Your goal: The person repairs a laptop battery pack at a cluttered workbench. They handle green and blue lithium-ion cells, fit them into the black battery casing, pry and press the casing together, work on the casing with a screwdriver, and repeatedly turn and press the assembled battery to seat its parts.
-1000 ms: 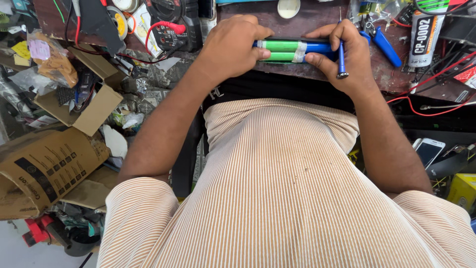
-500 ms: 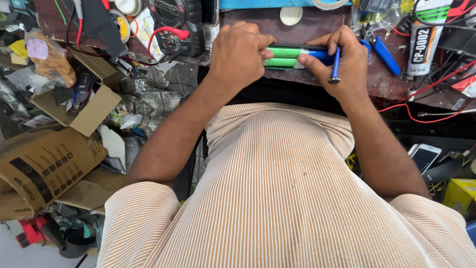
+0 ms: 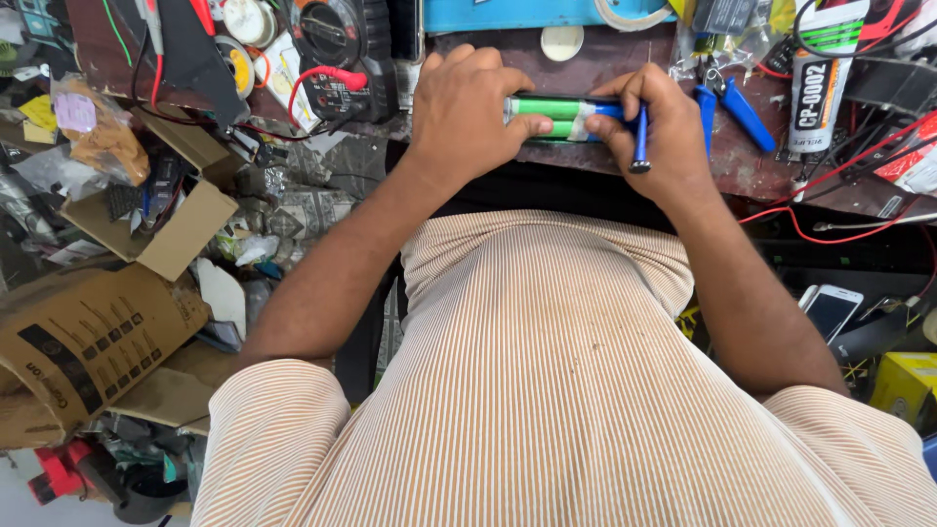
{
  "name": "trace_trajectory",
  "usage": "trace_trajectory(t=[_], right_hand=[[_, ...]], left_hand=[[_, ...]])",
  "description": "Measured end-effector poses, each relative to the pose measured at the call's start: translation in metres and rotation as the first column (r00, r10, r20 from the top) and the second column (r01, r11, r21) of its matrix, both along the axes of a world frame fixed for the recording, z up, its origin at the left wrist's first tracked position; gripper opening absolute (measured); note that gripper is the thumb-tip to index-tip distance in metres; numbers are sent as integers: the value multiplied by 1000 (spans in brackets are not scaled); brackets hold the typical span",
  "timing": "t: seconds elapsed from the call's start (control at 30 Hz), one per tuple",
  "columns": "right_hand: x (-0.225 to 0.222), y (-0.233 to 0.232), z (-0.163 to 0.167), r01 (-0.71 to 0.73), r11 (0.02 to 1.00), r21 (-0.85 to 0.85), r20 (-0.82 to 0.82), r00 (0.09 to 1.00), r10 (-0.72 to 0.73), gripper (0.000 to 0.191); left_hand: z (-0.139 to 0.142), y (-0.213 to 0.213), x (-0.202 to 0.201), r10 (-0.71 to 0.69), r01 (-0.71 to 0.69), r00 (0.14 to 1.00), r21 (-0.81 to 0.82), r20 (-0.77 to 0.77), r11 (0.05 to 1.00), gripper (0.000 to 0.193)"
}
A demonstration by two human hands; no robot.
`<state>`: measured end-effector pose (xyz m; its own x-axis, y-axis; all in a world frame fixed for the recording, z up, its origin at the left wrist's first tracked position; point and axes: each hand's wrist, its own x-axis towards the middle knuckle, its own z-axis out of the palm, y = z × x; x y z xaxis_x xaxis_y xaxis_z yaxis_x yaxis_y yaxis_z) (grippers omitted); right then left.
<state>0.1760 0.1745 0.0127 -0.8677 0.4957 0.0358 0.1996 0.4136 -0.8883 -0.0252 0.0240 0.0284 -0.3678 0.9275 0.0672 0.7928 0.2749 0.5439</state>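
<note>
Short-sleeved shirt point(image 3: 547, 390) with fine orange and white vertical stripes, bare forearms, no rings

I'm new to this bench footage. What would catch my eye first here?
At top centre, the left hand and right hand together grip a bundle of green cylindrical cells; the right also holds a dark blue pen-like tool. Blue-handled pliers lie just to the right, a torn cardboard box lower left.

Brown workbench point(image 3: 625, 59): blue pliers point(image 3: 734, 105), glue tube point(image 3: 820, 73), multimeter point(image 3: 342, 44).
</note>
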Motion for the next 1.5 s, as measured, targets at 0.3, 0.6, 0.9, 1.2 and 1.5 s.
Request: trace_trajectory(t=[0.3, 0.6, 0.9, 1.2, 1.5], right_hand=[[-6, -16, 10, 37, 941, 336, -2, 999, -39, 46], [-11, -27, 9, 110, 922, 371, 4, 993, -120, 40], [-5, -14, 26, 108, 826, 554, -123, 991, -47, 50], [24, 6, 46, 249, 808, 534, -159, 968, -193, 27], [10, 64, 24, 326, 419, 848, 6, 782, -623, 32]], left_hand=[[2, 11, 27, 57, -66, 995, -103, -82, 992, 31], [4, 10, 29, 78, -89, 992, -113, -100, 990, 32], [-2, 6, 16, 24, -23, 997, 16, -71, 1000, 27], [-7, -5, 23, 4, 50, 970, 218, -242, 975, 39], [-36, -11, 20, 31, 123, 922, 367, -385, 922, 47]])
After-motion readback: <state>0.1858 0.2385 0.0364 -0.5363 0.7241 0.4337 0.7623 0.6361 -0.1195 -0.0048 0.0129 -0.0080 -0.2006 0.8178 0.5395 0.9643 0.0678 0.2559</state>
